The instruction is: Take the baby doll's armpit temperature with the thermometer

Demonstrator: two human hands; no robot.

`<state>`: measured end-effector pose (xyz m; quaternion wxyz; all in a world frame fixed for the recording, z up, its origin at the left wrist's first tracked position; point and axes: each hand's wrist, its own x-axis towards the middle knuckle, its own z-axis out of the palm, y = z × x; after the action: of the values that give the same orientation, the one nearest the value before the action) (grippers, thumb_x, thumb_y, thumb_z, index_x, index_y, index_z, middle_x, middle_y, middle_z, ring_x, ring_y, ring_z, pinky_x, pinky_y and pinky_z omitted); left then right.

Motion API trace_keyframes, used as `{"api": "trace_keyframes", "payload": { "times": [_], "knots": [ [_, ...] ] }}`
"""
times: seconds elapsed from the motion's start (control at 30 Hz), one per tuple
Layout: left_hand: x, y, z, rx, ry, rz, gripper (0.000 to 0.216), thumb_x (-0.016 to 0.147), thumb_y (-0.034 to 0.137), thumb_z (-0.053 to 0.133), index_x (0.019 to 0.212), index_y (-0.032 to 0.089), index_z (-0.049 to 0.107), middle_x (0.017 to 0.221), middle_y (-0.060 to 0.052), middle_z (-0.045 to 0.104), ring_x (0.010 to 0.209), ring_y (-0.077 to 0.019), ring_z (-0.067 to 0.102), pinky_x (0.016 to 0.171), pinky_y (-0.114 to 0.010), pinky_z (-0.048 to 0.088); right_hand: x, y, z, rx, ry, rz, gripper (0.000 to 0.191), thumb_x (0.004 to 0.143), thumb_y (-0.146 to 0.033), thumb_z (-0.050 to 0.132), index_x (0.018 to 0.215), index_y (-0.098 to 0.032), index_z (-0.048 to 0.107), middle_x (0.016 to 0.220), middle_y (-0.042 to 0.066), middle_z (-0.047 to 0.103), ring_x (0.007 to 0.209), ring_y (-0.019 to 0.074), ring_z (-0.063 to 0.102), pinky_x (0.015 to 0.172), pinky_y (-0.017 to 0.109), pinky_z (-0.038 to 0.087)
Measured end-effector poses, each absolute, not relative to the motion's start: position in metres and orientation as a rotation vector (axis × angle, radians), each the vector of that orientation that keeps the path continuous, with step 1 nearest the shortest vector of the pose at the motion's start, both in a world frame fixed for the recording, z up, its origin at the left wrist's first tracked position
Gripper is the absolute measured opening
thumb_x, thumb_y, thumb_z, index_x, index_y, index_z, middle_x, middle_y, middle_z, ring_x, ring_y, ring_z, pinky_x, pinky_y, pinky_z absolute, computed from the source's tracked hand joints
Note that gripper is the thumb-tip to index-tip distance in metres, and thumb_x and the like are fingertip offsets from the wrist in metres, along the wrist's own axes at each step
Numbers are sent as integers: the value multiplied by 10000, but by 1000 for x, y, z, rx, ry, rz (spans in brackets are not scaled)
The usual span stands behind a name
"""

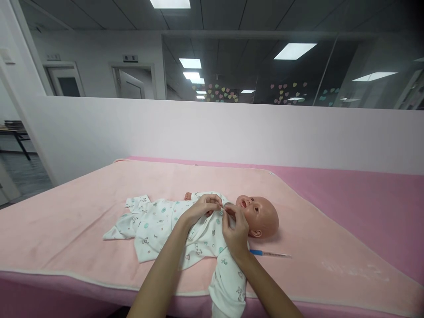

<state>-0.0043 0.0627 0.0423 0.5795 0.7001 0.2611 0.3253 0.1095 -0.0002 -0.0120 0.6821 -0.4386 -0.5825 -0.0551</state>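
Pink blanket [82,229], baby doll [260,216] lying mid-blanket in a printed romper [159,227]. Left hand [202,207], right hand [234,229] both pinched on romper collar, probably a snap. Thermometer-looking stick [270,254] beside.

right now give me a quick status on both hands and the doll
Left hand and right hand both pinching the romper at the collar. Doll flat on pink blanket. Syringe lies beside it, untouched.

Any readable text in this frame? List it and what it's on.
None readable.
Sign above the door: too blurred.
Plate above the left door: too blurred.
Doll's romper: small printed pictures only, no words.
Thermometer by the doll: markings too small.
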Motion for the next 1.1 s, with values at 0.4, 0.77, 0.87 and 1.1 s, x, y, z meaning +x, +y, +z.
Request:
{"api": "trace_keyframes", "payload": {
  "times": [0.4, 0.77, 0.87, 1.1],
  "knots": [
    [-5, 61, 44, 1600, 655, 728, 122, 613, 170, 556, 734, 152, 545, 606, 48, 473, 496, -45, 384, 471, -170, 272, 109, 4, -14, -1022, -1414, -238, 129, 853, -144, 422, 896, -205, 527, 843, 44, 593, 810, 167, 558, 736, 326, 476],
    [-8, 63, 43, 1627, 574, 695, 171, 623, 198, 613, 778, 156, 555, 598, 45, 454, 525, -59, 379, 479, -181, 280, 109, 3, -14, -1054, -1349, -180, 156, 870, -201, 411, 967, -189, 533, 888, 64, 614, 837, 178, 579, 742, 331, 483],
    [-19, 61, 51, 1702, 516, 611, 284, 583, 211, 682, 844, 159, 581, 646, 35, 469, 598, -78, 422, 545, -198, 332, 109, 4, -16, -1071, -1354, -161, 191, 878, -194, 377, 981, -184, 537, 901, 78, 618, 857, 188, 583, 745, 343, 483],
    [-55, 35, 44, 1978, 702, 717, 334, 587, 298, 725, 875, 178, 603, 832, -7, 540, 720, -112, 462, 668, -238, 388, 111, 8, -21, -1082, -1444, -276, 259, 869, -127, 326, 1018, -171, 533, 909, 94, 612, 894, 203, 573, 777, 387, 484]
  ]
}}
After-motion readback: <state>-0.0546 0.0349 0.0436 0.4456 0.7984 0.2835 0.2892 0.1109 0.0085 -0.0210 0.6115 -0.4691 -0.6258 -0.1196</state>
